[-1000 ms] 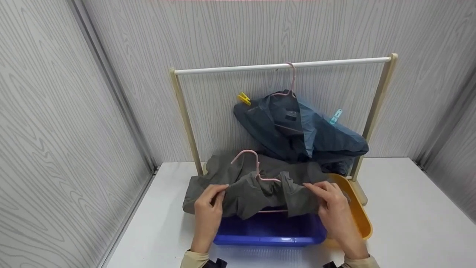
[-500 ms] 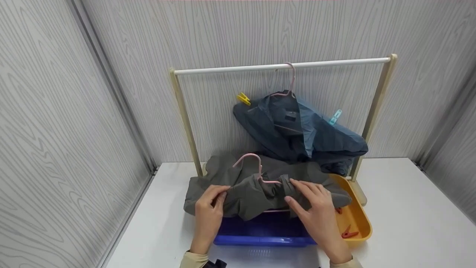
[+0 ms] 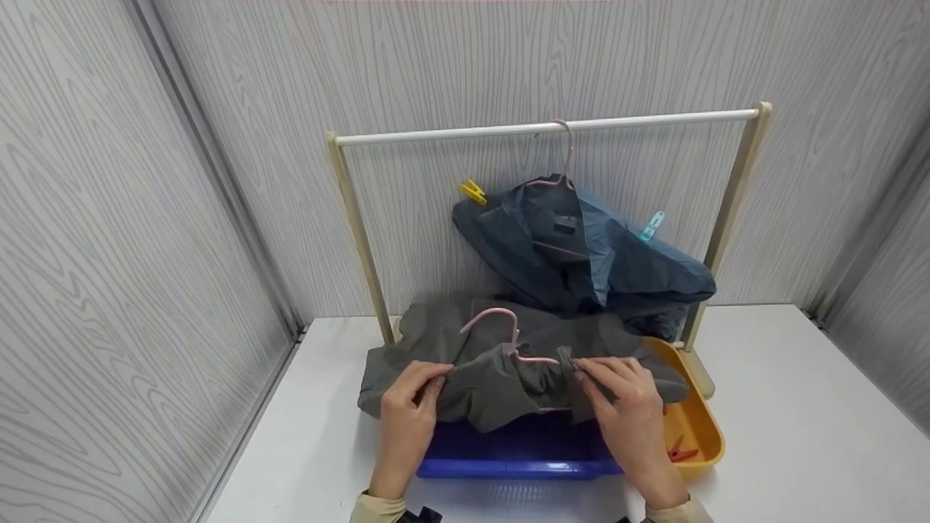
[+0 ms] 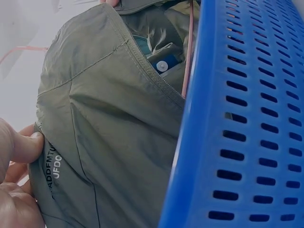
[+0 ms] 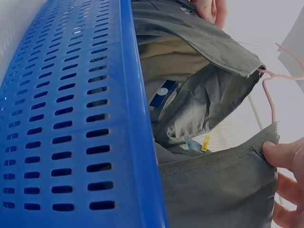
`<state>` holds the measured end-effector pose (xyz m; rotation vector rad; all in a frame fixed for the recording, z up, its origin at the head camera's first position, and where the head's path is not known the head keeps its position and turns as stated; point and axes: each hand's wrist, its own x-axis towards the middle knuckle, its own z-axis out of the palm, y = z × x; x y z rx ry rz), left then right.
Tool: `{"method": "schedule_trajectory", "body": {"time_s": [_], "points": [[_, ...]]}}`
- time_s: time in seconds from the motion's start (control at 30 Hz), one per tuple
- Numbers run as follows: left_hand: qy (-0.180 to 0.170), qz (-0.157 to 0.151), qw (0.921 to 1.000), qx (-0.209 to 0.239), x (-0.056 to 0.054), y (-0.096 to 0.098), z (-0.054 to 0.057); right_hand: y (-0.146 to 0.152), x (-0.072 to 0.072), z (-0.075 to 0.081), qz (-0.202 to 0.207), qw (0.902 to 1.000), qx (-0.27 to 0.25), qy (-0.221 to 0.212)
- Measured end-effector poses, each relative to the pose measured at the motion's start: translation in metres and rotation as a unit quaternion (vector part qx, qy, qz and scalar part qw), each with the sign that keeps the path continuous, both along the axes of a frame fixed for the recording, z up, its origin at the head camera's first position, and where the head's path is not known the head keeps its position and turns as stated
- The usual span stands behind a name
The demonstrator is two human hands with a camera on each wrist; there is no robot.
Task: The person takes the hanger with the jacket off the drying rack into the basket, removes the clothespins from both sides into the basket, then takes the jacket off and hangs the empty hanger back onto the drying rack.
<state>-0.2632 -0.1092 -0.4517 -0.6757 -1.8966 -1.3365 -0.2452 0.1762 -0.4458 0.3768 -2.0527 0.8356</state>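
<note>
Grey jacket (image 3: 501, 396) lies across the blue basket (image 3: 508, 468) on the tabletop (image 3: 785, 407), its right sleeve side overlapping the orange tray (image 3: 716, 436). Pink hanger (image 3: 515, 330) is inside it, hook poking up free at the neck. Left hand (image 3: 407, 407): thumb and fingers pinch the jacket at the left shoulder, near printed lettering. Right hand (image 3: 625, 399): thumb and fingers pinch the right front's zip edge by the collar.

Done: blue jacket (image 3: 639, 269) on its own hanger, hooked over the rail (image 3: 450, 134), yellow clip (image 3: 474, 193) on one shoulder, light-blue clip (image 3: 652, 226) on the other. Grey one looks about half done: hanger in, but part of its arm and bottom bar show bare in the open front. Probably left: straighten the right side, get the hook on the rail, maybe add clips; no clip seen on grey yet, red clip (image 3: 681, 452) in tray. Hanger ends under the cloth: can't tell if seated.
</note>
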Motion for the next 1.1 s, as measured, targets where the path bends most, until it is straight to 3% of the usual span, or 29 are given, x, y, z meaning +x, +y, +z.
{"method": "schedule_trajectory", "body": {"time_s": [0.33,0.7,1.0,1.1], "points": [[0.002,0.042,0.9991,0.008,-0.003,-0.007,0.005,0.021,-0.009,-0.003,0.019,0.9994,-0.029,-0.007],[-0.004,0.067,0.9977,0.004,-0.004,-0.015,-0.002,0.053,-0.015,-0.008,0.02,0.9907,-0.099,-0.091],[-0.012,0.068,0.9975,0.014,0.015,-0.007,0.023,0.07,-0.014,-0.009,-0.006,0.9845,-0.082,-0.155],[-0.012,0.068,0.9975,0.016,0.016,-0.007,0.025,0.074,-0.013,-0.007,-0.018,0.9802,-0.099,-0.17]]}}
